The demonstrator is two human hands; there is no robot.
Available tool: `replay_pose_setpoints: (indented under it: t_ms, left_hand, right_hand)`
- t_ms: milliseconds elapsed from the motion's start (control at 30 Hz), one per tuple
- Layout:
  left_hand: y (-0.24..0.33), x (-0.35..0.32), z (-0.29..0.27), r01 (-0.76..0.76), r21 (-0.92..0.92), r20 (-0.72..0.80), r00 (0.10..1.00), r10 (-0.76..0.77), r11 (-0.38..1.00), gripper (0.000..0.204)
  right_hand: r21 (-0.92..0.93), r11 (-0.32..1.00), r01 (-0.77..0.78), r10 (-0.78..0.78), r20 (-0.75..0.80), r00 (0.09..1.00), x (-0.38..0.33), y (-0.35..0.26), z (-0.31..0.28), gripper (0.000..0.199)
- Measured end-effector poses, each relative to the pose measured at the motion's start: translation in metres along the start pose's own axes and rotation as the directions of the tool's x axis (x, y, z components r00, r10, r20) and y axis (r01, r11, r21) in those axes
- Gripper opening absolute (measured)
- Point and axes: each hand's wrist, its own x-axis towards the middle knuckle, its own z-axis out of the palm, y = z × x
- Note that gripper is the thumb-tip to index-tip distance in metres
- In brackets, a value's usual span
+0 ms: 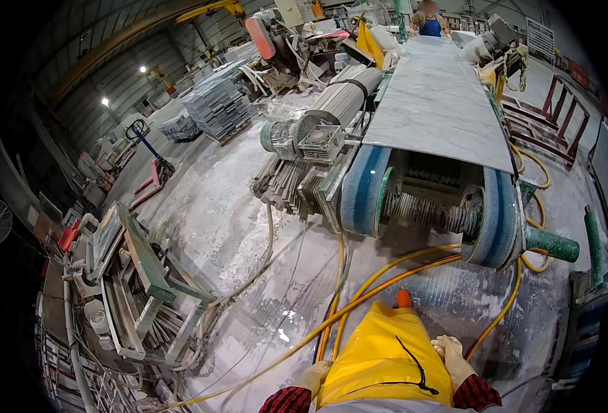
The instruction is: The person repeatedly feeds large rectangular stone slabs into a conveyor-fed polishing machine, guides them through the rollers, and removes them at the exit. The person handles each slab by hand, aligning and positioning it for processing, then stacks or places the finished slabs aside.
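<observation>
A yellow apron [386, 354] is seen at the lower edge of the view, hanging between the two hands and reaching down to an orange boot tip [403, 298] just beyond them. The right hand [451, 358] is laid against the apron's right edge, gloved, its fingers loosely curled and nothing gripped. The left hand [313, 378] is held at the apron's left edge, gloved as well, fingers bent slightly inward; nothing is seen in it. A black cord [414, 365] is draped across the apron just beside the right hand.

Directly ahead of the hands, yellow hoses [379, 279] are laid across the wet floor [235, 234], passing close by the left hand and curving away around the right. Beyond the hoses a conveyor machine with blue belt rollers [366, 189] is set, and on it a long grey stone slab [438, 103] is carried, its near edge overhanging the rollers. A green cylinder [551, 244] projects from the machine ahead and to the right of the right hand.

Far to the left of the left hand, a green metal rack [142, 258] is filled with stone strips standing on edge. More cut strips [283, 182] are piled on the floor ahead and to the left. Open wet floor is left between the rack and the hoses. Further off, stacked slabs on pallets [214, 103] and a red pallet truck [154, 172] are placed. At the slab's far end, another person [429, 24] is standing.
</observation>
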Motion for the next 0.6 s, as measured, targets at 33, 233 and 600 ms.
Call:
replay_pose_setpoints:
  t_ms: [33,233,600]
  left_hand:
    - [-0.001,0.0,0.0,0.001,0.0,0.004,1.0,-0.001,1.0,0.05]
    - [-0.006,0.004,0.002,-0.012,-0.006,0.035,0.999,0.012,1.0,0.056]
    - [-0.01,0.006,0.005,-0.092,-0.128,-0.017,0.996,0.09,0.988,0.04]
  right_hand:
    - [0.12,0.99,-0.068,0.054,0.111,0.992,0.009,0.002,-0.015,0.015]
    - [0.17,0.981,-0.09,0.04,0.275,0.961,0.037,0.018,-0.053,0.032]
    - [0.147,0.989,-0.025,-0.028,0.346,0.938,0.052,0.023,-0.072,0.029]
